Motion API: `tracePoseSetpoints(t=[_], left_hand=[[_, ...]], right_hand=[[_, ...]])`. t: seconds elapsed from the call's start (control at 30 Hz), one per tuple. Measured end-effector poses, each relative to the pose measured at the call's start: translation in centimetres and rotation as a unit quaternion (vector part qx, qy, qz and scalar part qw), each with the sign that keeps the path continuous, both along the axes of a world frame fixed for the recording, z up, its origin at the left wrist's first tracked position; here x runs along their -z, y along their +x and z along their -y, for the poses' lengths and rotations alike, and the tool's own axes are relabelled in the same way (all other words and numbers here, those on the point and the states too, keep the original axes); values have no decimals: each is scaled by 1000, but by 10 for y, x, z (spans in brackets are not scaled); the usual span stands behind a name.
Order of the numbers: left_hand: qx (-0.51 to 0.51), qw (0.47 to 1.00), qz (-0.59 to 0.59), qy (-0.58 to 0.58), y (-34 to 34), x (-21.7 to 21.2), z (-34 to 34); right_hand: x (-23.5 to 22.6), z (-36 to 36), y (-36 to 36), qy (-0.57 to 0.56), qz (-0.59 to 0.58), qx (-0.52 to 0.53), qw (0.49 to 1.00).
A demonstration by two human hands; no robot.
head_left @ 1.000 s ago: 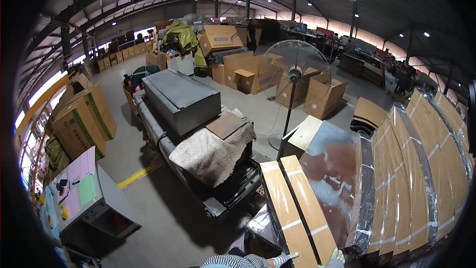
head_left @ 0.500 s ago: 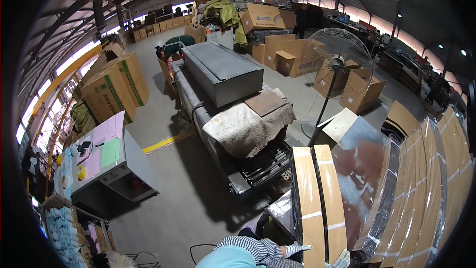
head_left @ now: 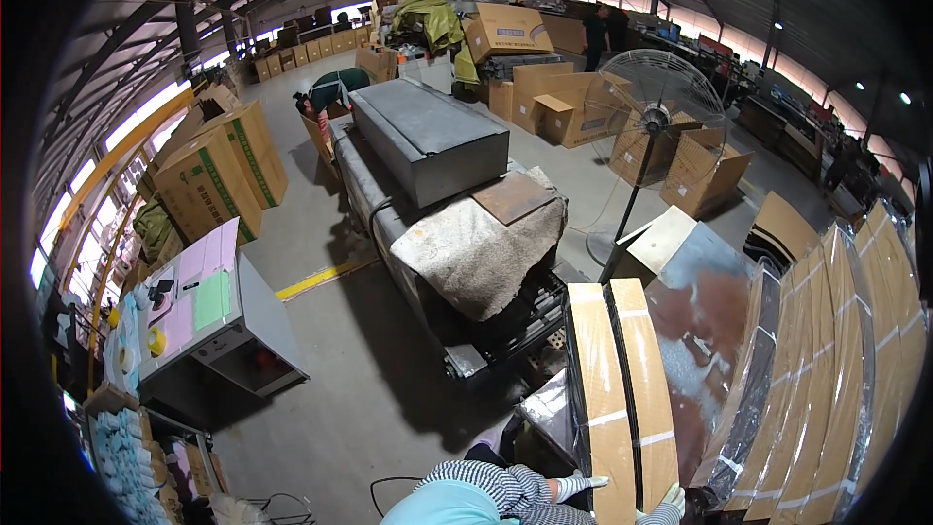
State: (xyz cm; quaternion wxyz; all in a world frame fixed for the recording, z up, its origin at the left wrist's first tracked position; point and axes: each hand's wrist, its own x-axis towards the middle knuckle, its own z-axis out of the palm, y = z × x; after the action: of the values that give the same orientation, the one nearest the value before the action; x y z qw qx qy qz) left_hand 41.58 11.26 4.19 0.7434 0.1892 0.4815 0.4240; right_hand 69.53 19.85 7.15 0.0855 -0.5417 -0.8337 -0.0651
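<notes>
Two long narrow cardboard-faced packs lie side by side at the lower right, the left pack (head_left: pixel 601 379) and the right pack (head_left: pixel 645 379). A dark strip runs between them, and white bands cross both. My left hand (head_left: pixel 581 484), in a pale glove, grips the left pack's near left edge, its fingers reaching onto the cardboard. On the other side, my right hand (head_left: pixel 669 506), also gloved, clasps the right pack's near right edge. The packs' near ends run out of view at the bottom. My striped sleeve (head_left: pixel 476 478) comes in from below.
Ahead stands a machine with a grey metal cabinet (head_left: pixel 428 141) and a draped cloth (head_left: pixel 476 258) on top. A pedestal fan (head_left: pixel 657 119) is beyond the packs; more wrapped packs (head_left: pixel 826 369) line the right. A grey cabinet (head_left: pixel 262 340) stands left. A co-worker (head_left: pixel 335 87) bends behind the machine.
My view has shifted slightly, with most things a little farther left. Both hands keep their places on the packs. The cloth's lower edge hangs a little lower over the rollers.
</notes>
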Motion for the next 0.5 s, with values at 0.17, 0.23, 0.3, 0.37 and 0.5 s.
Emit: tracePoseSetpoints(t=[0.17,0.23,0.3,0.37,0.5], left_hand=[[-11,1000,9,16,7,20,3],[-31,999,7,-3,14,49,3],[-42,999,7,-22,20,66,-1],[-56,997,11,-45,23,83,-2],[-59,992,37,-108,7,82,2]], right_hand=[[18,-3,15,-2,5,-11,1000],[5,-1,12,-17,16,-29,999],[14,-7,23,-97,77,-3,992],[-58,3,-34,-188,41,41,980],[-8,-12,-36,-211,-34,-24,977]])
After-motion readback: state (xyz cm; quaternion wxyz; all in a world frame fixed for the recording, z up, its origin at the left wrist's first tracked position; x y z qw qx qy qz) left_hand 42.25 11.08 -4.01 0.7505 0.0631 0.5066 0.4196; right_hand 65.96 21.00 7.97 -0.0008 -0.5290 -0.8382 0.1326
